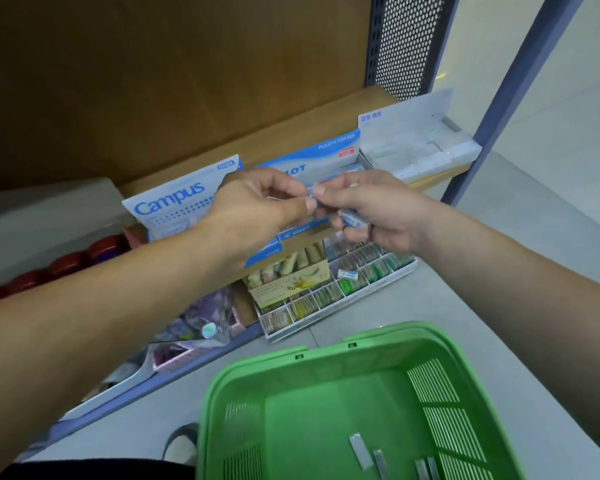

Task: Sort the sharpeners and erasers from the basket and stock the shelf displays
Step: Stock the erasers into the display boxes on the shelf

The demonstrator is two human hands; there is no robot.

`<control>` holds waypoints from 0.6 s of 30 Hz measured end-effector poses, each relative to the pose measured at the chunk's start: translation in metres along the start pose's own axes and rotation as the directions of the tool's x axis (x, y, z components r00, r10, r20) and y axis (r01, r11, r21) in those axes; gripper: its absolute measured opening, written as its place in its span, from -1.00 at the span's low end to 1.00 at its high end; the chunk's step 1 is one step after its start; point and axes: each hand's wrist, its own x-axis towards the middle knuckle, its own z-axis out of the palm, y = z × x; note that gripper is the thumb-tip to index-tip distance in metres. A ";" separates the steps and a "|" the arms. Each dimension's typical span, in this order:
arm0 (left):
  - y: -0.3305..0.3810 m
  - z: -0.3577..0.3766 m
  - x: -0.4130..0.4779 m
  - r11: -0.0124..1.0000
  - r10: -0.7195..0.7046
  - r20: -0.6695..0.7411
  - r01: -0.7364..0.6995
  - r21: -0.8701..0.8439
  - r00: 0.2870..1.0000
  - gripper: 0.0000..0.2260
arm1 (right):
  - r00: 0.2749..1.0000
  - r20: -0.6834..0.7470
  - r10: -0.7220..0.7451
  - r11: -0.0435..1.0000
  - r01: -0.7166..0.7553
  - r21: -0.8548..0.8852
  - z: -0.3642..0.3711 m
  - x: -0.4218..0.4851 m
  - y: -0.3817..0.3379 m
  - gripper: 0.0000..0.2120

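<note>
Wooden shelving (187, 81) stands ahead; before the Pilot box (329, 154), left hand (257, 206) and right hand (371, 209) both pinch a small eraser (311, 195). Stocking seems underway; next it needs slotting into that box.

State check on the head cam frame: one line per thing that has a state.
Left hand: thumb and forefinger pinch a small blue-edged item.
Right hand: fingers curled round a blue-and-white sleeved eraser.
Green plastic basket: upright, nearly empty, few grey flat pieces left.
Blue Pilot cardboard display box: lid flipped up, open.
Clear divided plastic tray: compartments stocked, one loose sleeved eraser lying on top.
</note>
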 end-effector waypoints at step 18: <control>-0.194 0.154 0.067 0.643 -0.118 0.206 -0.083 0.762 0.971 -0.71 | 0.900 -0.384 0.207 0.961 -0.261 -0.094 -0.107 -0.015 0.115 -0.77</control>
